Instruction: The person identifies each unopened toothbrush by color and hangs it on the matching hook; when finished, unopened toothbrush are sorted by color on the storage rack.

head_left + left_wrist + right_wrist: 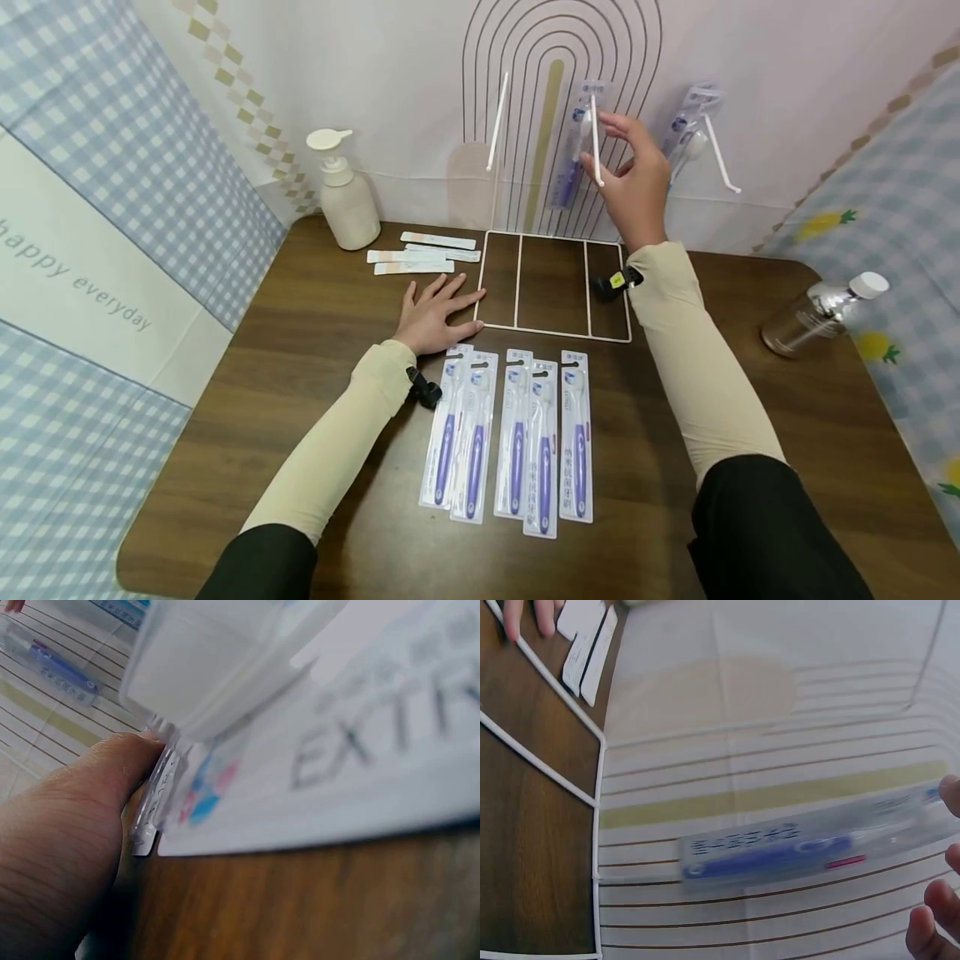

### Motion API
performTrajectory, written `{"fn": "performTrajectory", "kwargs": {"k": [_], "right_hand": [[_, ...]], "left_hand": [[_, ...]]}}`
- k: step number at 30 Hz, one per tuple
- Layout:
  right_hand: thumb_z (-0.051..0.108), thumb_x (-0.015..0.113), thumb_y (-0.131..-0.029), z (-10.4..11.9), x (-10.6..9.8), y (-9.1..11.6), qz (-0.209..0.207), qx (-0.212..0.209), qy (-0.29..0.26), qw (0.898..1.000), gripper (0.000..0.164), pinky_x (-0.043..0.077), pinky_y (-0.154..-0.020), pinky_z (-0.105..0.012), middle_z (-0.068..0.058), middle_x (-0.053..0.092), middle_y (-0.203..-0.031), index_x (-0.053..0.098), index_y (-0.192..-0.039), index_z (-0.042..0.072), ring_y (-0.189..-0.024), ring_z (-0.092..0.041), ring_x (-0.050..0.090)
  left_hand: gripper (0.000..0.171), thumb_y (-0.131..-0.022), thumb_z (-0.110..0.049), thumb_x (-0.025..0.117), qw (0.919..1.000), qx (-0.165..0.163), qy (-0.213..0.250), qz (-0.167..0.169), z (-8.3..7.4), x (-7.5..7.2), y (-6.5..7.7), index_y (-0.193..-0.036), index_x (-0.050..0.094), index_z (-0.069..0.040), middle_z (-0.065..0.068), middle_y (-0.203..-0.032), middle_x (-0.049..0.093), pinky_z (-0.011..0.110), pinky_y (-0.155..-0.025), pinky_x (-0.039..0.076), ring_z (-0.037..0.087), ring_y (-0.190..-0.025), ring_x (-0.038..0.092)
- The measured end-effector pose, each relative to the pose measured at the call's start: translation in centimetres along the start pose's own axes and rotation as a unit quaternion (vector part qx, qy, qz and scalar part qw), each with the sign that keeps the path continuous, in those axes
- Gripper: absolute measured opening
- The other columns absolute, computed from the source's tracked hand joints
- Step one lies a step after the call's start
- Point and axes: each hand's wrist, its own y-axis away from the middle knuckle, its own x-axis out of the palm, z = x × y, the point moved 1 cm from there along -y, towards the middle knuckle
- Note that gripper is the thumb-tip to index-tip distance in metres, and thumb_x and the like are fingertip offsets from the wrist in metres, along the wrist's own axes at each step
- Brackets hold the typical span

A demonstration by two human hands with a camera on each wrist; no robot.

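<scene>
My left hand [435, 317] lies on the table with fingers spread, fingertips at the left side of the white wire rack [553, 333]. My right hand [637, 179] is raised beside the rack's middle prong [596, 142], its thumb and fingers apart. From that prong hangs a packaged purple toothbrush [570, 179], close to the fingertips; in the right wrist view the thumb overlaps the end of this toothbrush pack [772, 851]. Another packaged toothbrush [686, 125] hangs on the right prong. Several packaged toothbrushes [474, 450] lie in a row near my left wrist.
A pump bottle [348, 204] stands at the back left, with several thin white sachets [412, 267] beside it. A clear bottle [810, 317] with a white cap is at the right. The rack's left prong [498, 121] sticks out toward me. Curtains surround the table.
</scene>
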Motion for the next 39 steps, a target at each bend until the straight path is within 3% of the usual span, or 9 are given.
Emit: {"fn": "performTrajectory", "kwargs": {"k": [6,13,17,21,27,29,31,34,39], "right_hand": [[0.010,0.087,-0.089,1.2,-3.2,4.9,0.005,0.001,-0.038,0.999,0.037,0.041,-0.064,-0.019,-0.009,0.073,-0.116,0.076,-0.124,0.007,-0.068,-0.004,0.048],[0.014,0.087,-0.090,1.4,-6.1,12.9,0.111,-0.003,0.000,0.994,0.033,0.040,-0.058,-0.021,-0.006,0.071,-0.105,0.078,-0.122,0.010,-0.062,-0.013,0.049],[0.019,0.087,-0.091,0.4,-6.7,16.7,0.185,0.009,0.037,0.982,0.032,0.040,-0.057,-0.023,-0.005,0.069,-0.102,0.079,-0.121,0.013,-0.062,-0.017,0.050],[0.028,0.085,-0.093,-0.8,-7.1,19.7,0.261,0.059,0.066,0.961,0.038,0.045,-0.062,-0.029,-0.007,0.069,-0.107,0.077,-0.127,0.013,-0.069,-0.020,0.053],[0.035,0.084,-0.093,-2.1,-7.6,22.7,0.348,0.105,0.109,0.925,0.047,0.051,-0.087,-0.052,-0.014,0.068,-0.118,0.075,-0.133,0.012,-0.100,-0.031,0.062],[0.037,0.086,-0.091,-2.4,-7.5,23.4,0.362,0.106,0.123,0.918,0.050,0.049,-0.093,-0.054,-0.015,0.067,-0.117,0.075,-0.133,0.012,-0.106,-0.033,0.061],[0.041,0.087,-0.090,-2.6,-7.4,24.1,0.371,0.111,0.128,0.913,0.053,0.047,-0.090,-0.053,-0.014,0.064,-0.113,0.076,-0.133,0.012,-0.101,-0.033,0.059],[0.043,0.088,-0.087,-2.9,-7.1,24.8,0.368,0.115,0.127,0.914,0.054,0.044,-0.086,-0.050,-0.011,0.060,-0.109,0.077,-0.131,0.013,-0.096,-0.030,0.057],[0.039,0.089,-0.087,-3.2,-6.8,25.1,0.343,0.109,0.111,0.926,0.046,0.043,-0.083,-0.047,-0.010,0.063,-0.110,0.081,-0.125,0.014,-0.096,-0.029,0.056]], "left_hand": [[0.066,-0.102,-0.069,0.053,1.0000,0.001,-0.001,0.003,0.1,0.0,0.1,-0.162,0.037,-0.048,-0.008,-0.177,0.015,0.062,-0.124,-0.012,0.022,-0.163,0.005],[0.067,-0.102,-0.069,0.054,1.0000,0.000,-0.007,0.003,0.2,0.2,-0.1,-0.163,0.036,-0.048,-0.008,-0.177,0.014,0.062,-0.124,-0.012,0.022,-0.163,0.005],[0.067,-0.102,-0.068,0.054,1.0000,0.000,-0.005,0.001,0.2,0.2,-0.1,-0.163,0.036,-0.047,-0.007,-0.177,0.014,0.063,-0.124,-0.012,0.023,-0.163,0.005],[0.068,-0.102,-0.067,0.055,1.0000,0.002,-0.003,-0.003,0.1,0.2,-0.1,-0.163,0.037,-0.045,-0.006,-0.177,0.015,0.063,-0.124,-0.011,0.024,-0.163,0.006],[0.068,-0.102,-0.067,0.055,1.0000,0.005,-0.003,0.000,-0.2,0.2,-0.2,-0.163,0.038,-0.045,-0.006,-0.177,0.016,0.063,-0.124,-0.011,0.024,-0.163,0.006],[0.067,-0.102,-0.067,0.055,1.0000,0.005,-0.004,0.001,-0.3,0.2,-0.3,-0.163,0.037,-0.045,-0.006,-0.177,0.015,0.063,-0.124,-0.012,0.024,-0.163,0.006],[0.067,-0.102,-0.067,0.055,1.0000,0.002,-0.004,0.001,-0.2,0.3,-0.3,-0.163,0.037,-0.046,-0.007,-0.177,0.015,0.062,-0.124,-0.012,0.023,-0.163,0.006],[0.067,-0.101,-0.067,0.056,1.0000,-0.001,-0.006,0.000,0.0,0.3,-0.3,-0.163,0.037,-0.047,-0.007,-0.176,0.016,0.062,-0.125,-0.011,0.023,-0.163,0.006],[0.067,-0.101,-0.069,0.055,1.0000,0.002,-0.009,0.000,0.1,0.3,-0.3,-0.163,0.037,-0.047,-0.007,-0.176,0.016,0.063,-0.125,-0.010,0.023,-0.163,0.006]]}}
